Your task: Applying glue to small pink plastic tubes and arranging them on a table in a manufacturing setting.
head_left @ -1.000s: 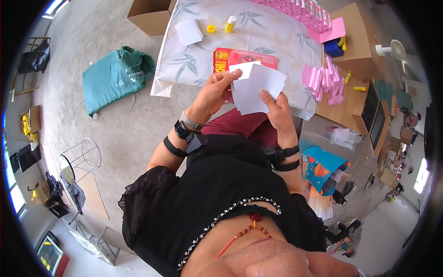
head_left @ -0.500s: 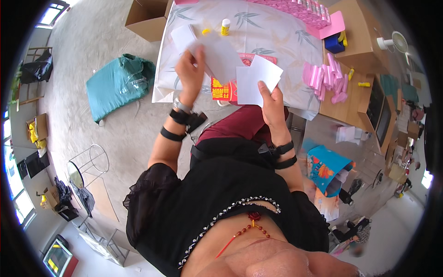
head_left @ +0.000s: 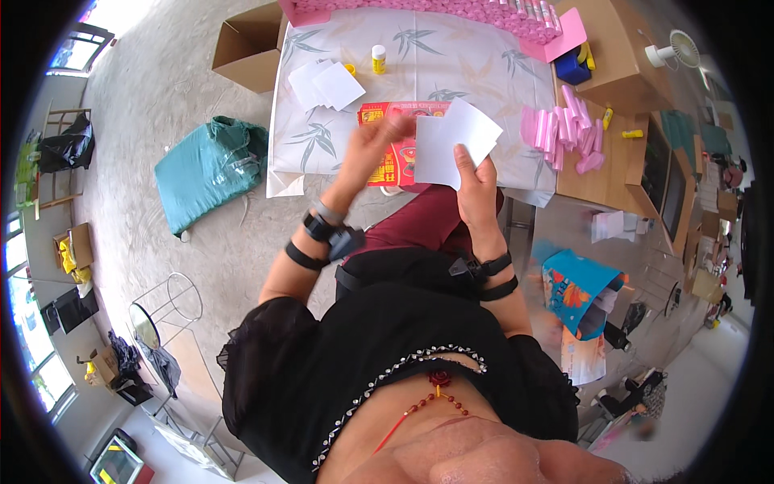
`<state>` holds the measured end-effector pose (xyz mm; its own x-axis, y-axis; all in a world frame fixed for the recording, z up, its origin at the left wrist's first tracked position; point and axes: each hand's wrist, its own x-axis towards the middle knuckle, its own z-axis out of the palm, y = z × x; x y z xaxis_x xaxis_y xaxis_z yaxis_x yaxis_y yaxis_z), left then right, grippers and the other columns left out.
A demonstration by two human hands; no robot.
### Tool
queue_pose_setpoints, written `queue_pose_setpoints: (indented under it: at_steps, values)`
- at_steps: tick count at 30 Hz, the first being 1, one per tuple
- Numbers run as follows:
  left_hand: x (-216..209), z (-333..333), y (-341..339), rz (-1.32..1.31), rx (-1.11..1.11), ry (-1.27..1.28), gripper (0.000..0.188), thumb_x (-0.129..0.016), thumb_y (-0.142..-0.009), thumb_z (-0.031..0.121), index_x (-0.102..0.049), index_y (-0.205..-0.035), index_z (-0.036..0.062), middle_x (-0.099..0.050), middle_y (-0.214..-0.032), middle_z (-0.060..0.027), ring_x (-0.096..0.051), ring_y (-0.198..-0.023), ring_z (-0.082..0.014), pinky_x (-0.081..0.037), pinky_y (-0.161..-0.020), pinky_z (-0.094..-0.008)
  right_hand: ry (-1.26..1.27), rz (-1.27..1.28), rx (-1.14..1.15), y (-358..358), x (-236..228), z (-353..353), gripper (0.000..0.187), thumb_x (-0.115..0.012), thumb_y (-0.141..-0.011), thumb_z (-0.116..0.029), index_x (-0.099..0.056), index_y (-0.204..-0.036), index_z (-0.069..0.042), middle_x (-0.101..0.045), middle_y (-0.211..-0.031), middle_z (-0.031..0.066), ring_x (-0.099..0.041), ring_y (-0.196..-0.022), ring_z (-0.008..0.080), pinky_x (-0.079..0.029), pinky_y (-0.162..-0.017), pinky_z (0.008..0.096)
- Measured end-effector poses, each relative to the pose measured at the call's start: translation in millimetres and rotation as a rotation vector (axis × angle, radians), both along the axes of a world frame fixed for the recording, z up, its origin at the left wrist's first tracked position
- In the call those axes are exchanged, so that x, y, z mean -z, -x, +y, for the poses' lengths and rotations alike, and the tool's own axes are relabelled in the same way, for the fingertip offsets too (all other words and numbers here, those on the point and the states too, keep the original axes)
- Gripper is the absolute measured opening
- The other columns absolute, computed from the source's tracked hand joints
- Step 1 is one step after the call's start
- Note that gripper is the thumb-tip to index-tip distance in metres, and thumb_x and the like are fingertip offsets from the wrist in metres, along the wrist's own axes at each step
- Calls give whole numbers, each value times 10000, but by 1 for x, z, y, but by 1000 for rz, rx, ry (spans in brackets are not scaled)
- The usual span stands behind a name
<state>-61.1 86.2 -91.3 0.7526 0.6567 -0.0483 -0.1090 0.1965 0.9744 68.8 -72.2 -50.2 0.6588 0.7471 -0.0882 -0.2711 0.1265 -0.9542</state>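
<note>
My right hand [head_left: 476, 181] grips several white paper sheets [head_left: 439, 153], thumb on top and the sheets fanned apart at their upper right. My left hand [head_left: 371, 149] is over the left part of a red and yellow printed packet [head_left: 397, 165], its fingers smeared by motion and pointing at the held sheets. No sheet shows in it. More white sheets [head_left: 339, 85] lie overlapped on the table's far left. Beside them are a round yellow cap [head_left: 350, 70] and an upright glue stick [head_left: 378, 60] with a white top and yellow body.
A patterned white cloth covers the table [head_left: 322, 36]. Pink tubes fill a pink box [head_left: 451, 10] at the far edge; loose pink rolls [head_left: 568, 133] lie to the right. An open carton [head_left: 250, 48] and a green bundle [head_left: 211, 173] stand on the floor at left.
My left hand has come back toward me and right, letting go of a white sheet, which now lies on the others at far left. The right hand still holds its sheets.
</note>
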Motion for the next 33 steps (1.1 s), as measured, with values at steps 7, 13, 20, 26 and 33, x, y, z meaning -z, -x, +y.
queue_pose_setpoints:
  at_steps: [7, 13, 20, 26, 33]
  values:
    - [-40, -58, -10, -44, -248, 197, 285, -586, -1051, 234, -712, -1075, -21, -696, -907, -1, -594, -808, -52, -483, -749, -222, 89, -171, -88, -4, -4, -14, 357, -545, -1067, -251, -591, -1264, 44, -665, -1156, 62, -586, -1046, 105, -466, -936, 284]
    - [-53, -58, -12, -174, -262, 255, 266, -577, -1053, 214, -694, -1094, -21, -693, -886, 14, -575, -742, -32, -468, -659, -196, 158, -192, -131, -18, -15, -33, 370, -544, -1067, -266, -599, -1262, 44, -686, -1127, 69, -592, -1038, 117, -466, -935, 294]
    - [-59, -69, -15, -175, -186, 292, 229, -561, -1056, 182, -670, -1097, -15, -689, -901, -6, -598, -751, -43, -482, -656, -202, 228, -340, -280, -23, -29, -45, 328, -554, -1058, -223, -596, -1260, 32, -697, -1094, 87, -609, -1004, 137, -482, -919, 306]
    - [-56, -72, -17, -235, -145, 368, 210, -551, -1057, 163, -661, -1116, -6, -698, -947, -21, -613, -771, -52, -493, -667, -211, 222, -394, -301, -24, -33, -46, 321, -559, -1050, -197, -572, -1281, 26, -698, -1095, 109, -625, -999, 162, -491, -920, 318]
    - [-56, -67, -14, -361, -105, 559, 210, -533, -1060, 153, -665, -1124, 3, -718, -1057, -66, -678, -944, -136, -546, -841, -297, 281, -462, -306, -24, -35, -40, 354, -570, -1019, -145, -537, -1330, 19, -693, -1120, 177, -665, -1020, 246, -503, -922, 353]
